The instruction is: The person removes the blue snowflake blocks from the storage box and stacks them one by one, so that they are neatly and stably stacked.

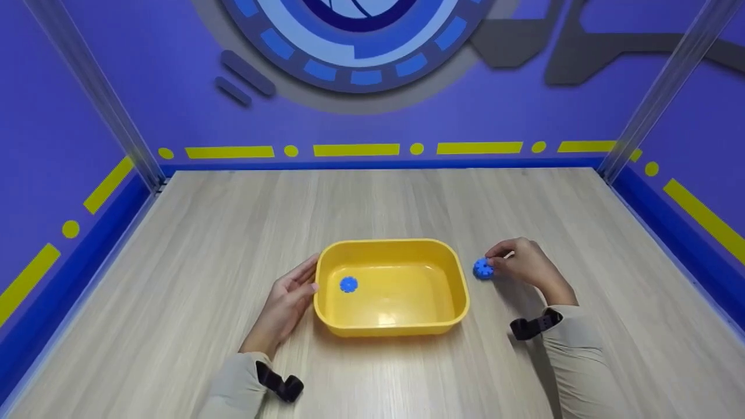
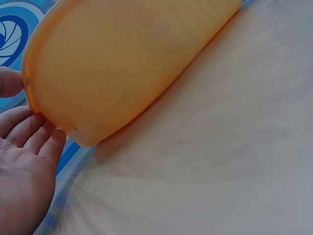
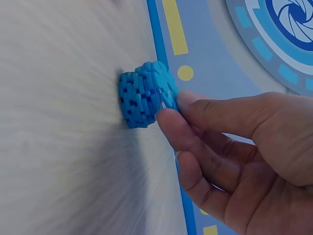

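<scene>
A yellow plastic tub stands on the table, and one blue notched disc lies flat inside it, toward the left. My left hand holds the tub's left end, thumb at the rim and fingers along the outer wall; the left wrist view shows the tub's side above the fingers. Right of the tub is a short stack of blue notched discs. My right hand pinches the top of this stack between thumb and fingertips. Up close, the stack has several layers, and the fingertips partly cover its top disc.
The wooden table is bounded by a purple-blue back wall and matching side walls. Clear vertical posts stand at the back corners. Each wrist wears a black strap device.
</scene>
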Demonstrator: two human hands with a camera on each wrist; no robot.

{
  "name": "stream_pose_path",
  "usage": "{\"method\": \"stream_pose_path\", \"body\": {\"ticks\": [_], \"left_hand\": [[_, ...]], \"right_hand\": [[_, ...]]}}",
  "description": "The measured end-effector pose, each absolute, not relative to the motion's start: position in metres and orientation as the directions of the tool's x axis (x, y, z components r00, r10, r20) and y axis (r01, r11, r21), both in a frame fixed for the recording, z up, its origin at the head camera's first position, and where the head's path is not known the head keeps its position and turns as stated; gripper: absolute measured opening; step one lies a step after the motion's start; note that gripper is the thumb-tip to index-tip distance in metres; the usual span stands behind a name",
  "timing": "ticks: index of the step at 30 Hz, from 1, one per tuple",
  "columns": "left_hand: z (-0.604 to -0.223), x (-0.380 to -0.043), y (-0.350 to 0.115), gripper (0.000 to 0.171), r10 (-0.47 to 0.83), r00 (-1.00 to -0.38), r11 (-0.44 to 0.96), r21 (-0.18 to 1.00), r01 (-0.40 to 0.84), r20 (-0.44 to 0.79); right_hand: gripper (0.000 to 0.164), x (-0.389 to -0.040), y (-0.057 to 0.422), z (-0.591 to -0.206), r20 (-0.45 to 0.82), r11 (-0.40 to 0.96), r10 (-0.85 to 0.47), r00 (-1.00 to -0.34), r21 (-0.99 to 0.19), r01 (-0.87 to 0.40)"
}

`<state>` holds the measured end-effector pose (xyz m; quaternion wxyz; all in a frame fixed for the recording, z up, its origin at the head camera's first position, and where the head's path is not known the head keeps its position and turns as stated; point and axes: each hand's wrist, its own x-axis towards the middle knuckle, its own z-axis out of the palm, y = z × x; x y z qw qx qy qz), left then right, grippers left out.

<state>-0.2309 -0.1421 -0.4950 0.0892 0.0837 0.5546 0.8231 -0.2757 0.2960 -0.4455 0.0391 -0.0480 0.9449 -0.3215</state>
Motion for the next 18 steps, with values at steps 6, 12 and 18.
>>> {"method": "stream_pose_path", "body": {"ticks": [6, 12, 18], "left_hand": [[-0.495, -0.231, -0.142, 0.062, 0.236, -0.971, -0.376, 0.925, -0.056, 0.037], [-0.495, -0.231, -0.142, 0.063, 0.247, -0.968, -0.376, 0.925, -0.056, 0.041], [-0.495, -0.231, -0.143, 0.063, 0.239, -0.970, -0.373, 0.927, -0.049, 0.045]], "right_hand": [[0.017, -0.275, 0.295, -0.446, -0.034, 0.792, -0.118, -0.992, -0.607, -0.073], [0.017, -0.274, 0.293, -0.440, -0.018, 0.788, -0.116, -0.993, -0.610, -0.081], [0.018, -0.274, 0.290, -0.429, 0.011, 0.771, -0.147, -0.989, -0.625, -0.122]]}}
